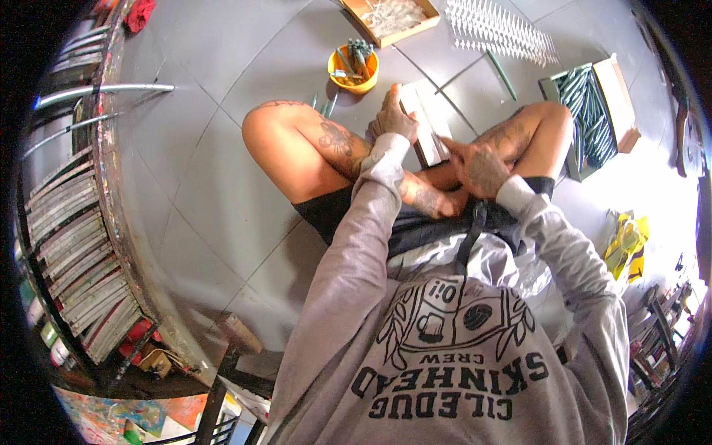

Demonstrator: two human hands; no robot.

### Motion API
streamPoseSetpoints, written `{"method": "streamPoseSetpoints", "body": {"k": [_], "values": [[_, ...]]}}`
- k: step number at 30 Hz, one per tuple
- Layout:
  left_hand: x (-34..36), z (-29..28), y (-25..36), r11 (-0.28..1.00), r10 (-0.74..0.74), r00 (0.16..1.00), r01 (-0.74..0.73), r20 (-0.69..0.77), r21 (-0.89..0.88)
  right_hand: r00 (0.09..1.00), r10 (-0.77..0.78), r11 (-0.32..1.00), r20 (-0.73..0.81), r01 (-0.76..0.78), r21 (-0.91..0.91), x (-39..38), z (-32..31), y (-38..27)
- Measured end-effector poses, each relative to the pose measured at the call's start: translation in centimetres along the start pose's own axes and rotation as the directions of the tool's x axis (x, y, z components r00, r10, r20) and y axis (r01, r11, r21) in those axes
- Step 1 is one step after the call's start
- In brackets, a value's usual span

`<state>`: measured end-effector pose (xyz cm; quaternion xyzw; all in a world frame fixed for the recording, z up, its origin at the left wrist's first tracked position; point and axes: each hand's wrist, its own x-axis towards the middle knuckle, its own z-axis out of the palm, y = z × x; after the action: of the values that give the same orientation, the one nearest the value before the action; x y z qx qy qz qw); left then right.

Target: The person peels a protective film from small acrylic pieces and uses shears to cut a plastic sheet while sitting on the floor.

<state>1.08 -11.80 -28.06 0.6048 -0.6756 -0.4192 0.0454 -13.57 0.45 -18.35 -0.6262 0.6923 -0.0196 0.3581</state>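
Note:
I sit cross-legged on the floor with a white rectangular board point(426, 111) between my knees. Its face is bright with glare, and a dark edge shows along its lower left side. My left hand point(393, 119) is closed on the board's left edge near its far end. By the near right corner, my right hand point(480, 169) has its fingers drawn together, with the fingertips at the board. Whatever those fingers pinch, if anything, is too small to make out.
A yellow bowl point(363, 87) of dark green sticks stands ahead, below a shallow cardboard box point(397, 41) of pale pieces. Rows of white spiky strips point(500, 31) lie far right, near a lone green stick point(502, 76). Beside my right knee is a box of green rods point(589, 111). Racked frames point(70, 237) line the left.

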Motion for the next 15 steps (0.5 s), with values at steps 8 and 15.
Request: {"method": "streamPoseSetpoints", "body": {"k": [8, 15], "values": [[0.3, 0.3, -0.2, 0.999, -0.020, 1.000, 0.021, -0.017, 0.049, 1.000, -0.009, 0.999, 0.004, 0.008, 0.050, 3.1, 0.5, 0.7], [-0.1, 0.1, 0.2, 0.998, -0.019, 1.000, 0.018, -0.013, -0.066, 0.996, -0.065, 0.993, 0.067, 0.058, 0.100, -0.7, 0.9, 1.9]]}}
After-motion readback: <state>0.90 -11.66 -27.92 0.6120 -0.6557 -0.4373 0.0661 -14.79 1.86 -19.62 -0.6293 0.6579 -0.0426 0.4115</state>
